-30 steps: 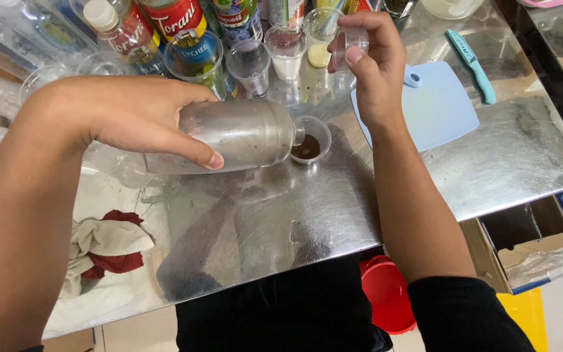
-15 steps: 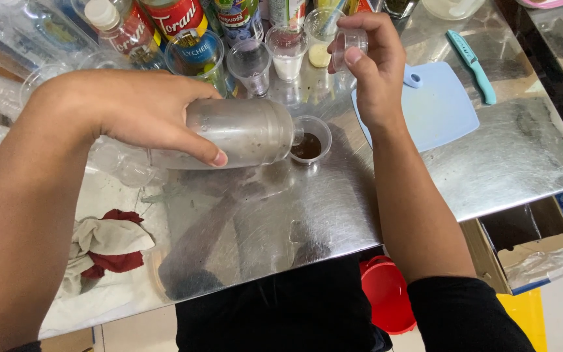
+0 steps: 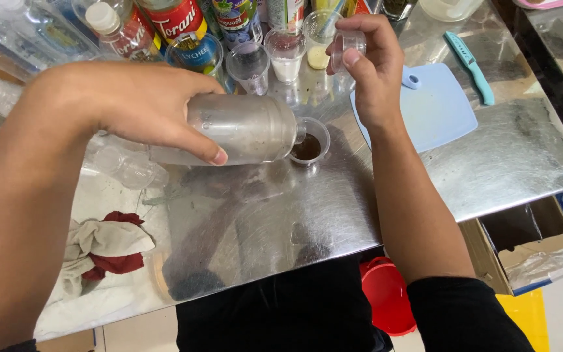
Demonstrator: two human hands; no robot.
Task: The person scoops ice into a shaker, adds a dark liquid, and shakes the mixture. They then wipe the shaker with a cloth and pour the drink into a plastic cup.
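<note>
Pale blue cutting board, teal knife, red-and-white rag

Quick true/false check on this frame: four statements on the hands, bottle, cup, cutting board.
1. The left hand holds a clear plastic bottle tipped on its side. True.
2. The bottle's mouth is over a small cup holding dark liquid. True.
3. The right hand rests flat on the blue cutting board. False: it is raised, holding a small clear cup.
4. The teal knife lies on the cloth. False: it lies beside the cutting board.
</note>
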